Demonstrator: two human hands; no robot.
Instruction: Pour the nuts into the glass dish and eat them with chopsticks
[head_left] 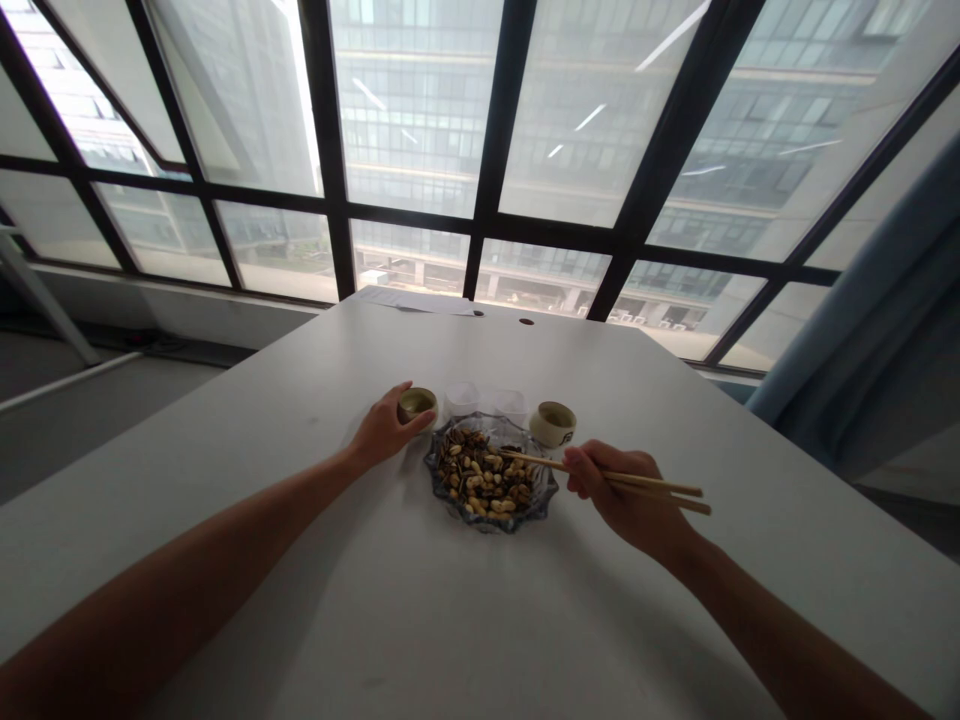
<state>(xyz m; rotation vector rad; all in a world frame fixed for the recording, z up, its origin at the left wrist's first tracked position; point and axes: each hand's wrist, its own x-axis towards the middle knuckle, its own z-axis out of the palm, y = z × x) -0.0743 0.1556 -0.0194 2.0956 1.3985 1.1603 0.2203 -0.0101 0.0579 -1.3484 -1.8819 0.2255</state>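
My left hand (385,430) is wrapped round a small cup (417,404) with a greenish inside, thumb on the near side. In my right hand (619,490) is a pair of chopsticks (637,484), slanting left with their tips over the glass bowl (549,492). This scalloped bowl holds peanuts (486,482) mixed with dark pieces that look like seeds. Whether the tips grip a piece is too small to tell. Behind the bowl's right side stands a second, cream-coloured cup (553,426) with a dark mark.
Two small clear plastic containers (461,398) stand behind the bowl, between the cups. Papers (412,299) lie at the far end of the white table (480,610), near two dark round spots. Windows rise beyond, and a blue curtain (862,310) hangs at the right.
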